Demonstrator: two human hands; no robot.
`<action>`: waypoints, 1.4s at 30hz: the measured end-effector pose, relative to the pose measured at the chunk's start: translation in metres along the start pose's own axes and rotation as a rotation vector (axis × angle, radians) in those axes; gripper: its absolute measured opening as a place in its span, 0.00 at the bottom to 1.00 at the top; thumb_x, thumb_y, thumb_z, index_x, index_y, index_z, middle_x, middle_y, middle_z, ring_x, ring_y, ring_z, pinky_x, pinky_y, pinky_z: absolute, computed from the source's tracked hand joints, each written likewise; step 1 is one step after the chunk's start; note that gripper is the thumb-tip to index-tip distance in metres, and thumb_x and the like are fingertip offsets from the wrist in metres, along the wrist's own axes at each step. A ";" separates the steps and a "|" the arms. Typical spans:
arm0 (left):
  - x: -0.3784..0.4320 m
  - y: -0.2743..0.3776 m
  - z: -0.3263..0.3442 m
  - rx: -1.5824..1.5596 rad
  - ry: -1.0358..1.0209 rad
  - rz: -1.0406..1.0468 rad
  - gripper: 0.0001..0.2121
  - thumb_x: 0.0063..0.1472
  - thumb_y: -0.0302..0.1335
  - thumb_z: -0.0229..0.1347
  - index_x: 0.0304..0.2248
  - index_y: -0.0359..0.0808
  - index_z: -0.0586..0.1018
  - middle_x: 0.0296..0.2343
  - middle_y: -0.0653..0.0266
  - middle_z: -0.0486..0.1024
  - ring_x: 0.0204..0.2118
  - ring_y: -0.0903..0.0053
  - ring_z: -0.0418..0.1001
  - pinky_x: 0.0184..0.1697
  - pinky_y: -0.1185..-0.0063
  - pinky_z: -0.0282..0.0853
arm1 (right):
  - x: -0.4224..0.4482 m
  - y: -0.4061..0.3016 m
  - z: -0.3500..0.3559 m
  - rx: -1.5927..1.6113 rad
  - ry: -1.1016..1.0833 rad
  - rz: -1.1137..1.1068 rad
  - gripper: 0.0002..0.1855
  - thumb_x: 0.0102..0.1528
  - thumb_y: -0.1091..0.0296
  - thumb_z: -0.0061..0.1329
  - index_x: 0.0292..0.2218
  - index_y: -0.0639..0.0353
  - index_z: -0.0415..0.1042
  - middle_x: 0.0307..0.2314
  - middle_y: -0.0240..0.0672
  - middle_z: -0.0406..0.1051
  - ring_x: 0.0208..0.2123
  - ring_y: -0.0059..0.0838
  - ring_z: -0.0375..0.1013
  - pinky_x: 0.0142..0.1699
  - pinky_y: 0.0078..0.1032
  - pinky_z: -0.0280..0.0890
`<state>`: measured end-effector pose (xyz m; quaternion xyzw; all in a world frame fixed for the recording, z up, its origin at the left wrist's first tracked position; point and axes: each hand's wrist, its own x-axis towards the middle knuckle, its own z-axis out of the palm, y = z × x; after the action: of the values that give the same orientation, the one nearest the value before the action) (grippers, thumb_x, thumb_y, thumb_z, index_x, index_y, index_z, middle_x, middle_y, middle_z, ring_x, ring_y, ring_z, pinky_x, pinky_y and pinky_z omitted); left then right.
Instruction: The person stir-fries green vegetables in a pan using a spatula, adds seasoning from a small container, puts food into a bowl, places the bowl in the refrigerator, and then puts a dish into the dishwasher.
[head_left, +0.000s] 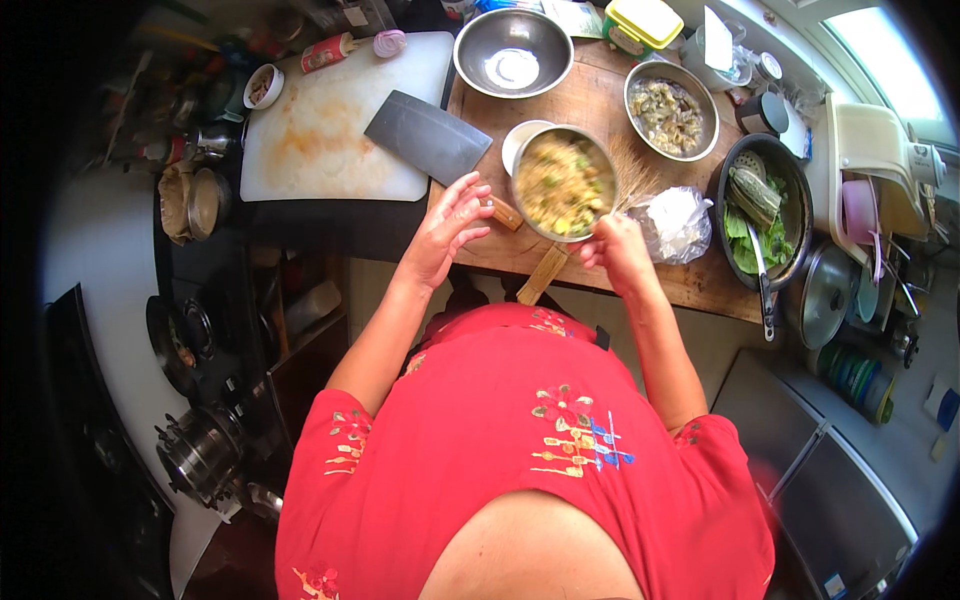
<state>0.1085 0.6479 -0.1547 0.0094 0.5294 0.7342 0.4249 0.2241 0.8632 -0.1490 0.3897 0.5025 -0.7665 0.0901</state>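
Observation:
My right hand (616, 251) grips the lower right rim of a metal bowl (564, 184) filled with a yellowish mixture with green bits, blurred by motion. The bowl is over the wooden table, partly covering a small white dish (523, 142) and a straw brush (546, 271). My left hand (448, 234), fingers spread and holding nothing, is left of the bowl, near the wooden handle (504, 212) of a cleaver. The cleaver's broad blade (429, 137) lies partly on a white cutting board (337, 127). A clear plastic bag (673, 223) with white contents lies beside my right hand.
An empty steel bowl (513, 52) stands at the back, and a metal bowl of greyish food pieces (670, 116) is right of it. A dark pan (759, 214) with greens, a striped gourd and a knife stands right. Half an onion (389, 43) is on the board.

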 end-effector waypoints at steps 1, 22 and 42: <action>0.007 0.001 -0.001 -0.001 0.000 0.009 0.27 0.53 0.34 0.49 0.50 0.33 0.54 0.43 0.57 0.60 0.41 0.74 0.65 0.41 0.79 0.63 | 0.007 -0.006 -0.005 0.014 0.052 -0.007 0.12 0.45 0.73 0.31 0.31 0.70 0.63 0.17 0.40 0.68 0.13 0.19 0.65 0.16 0.15 0.62; 0.107 -0.026 0.000 0.392 0.152 -0.233 0.19 0.54 0.24 0.44 0.46 0.29 0.60 0.37 0.56 0.67 0.26 0.75 0.72 0.26 0.84 0.70 | 0.087 -0.042 -0.007 -0.037 0.194 -0.156 0.11 0.48 0.69 0.31 0.28 0.66 0.63 0.19 0.41 0.69 0.14 0.18 0.65 0.18 0.14 0.63; 0.110 -0.010 0.012 0.408 0.184 -0.046 0.16 0.45 0.20 0.47 0.36 0.25 0.63 0.29 0.56 0.67 0.26 0.73 0.72 0.21 0.81 0.72 | -0.007 -0.018 -0.023 0.311 0.222 -0.210 0.07 0.46 0.73 0.31 0.27 0.65 0.61 0.18 0.44 0.68 0.13 0.19 0.64 0.17 0.15 0.61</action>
<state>0.0501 0.7279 -0.2048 0.0160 0.7037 0.5997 0.3806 0.2313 0.8888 -0.1360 0.4265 0.4229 -0.7923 -0.1075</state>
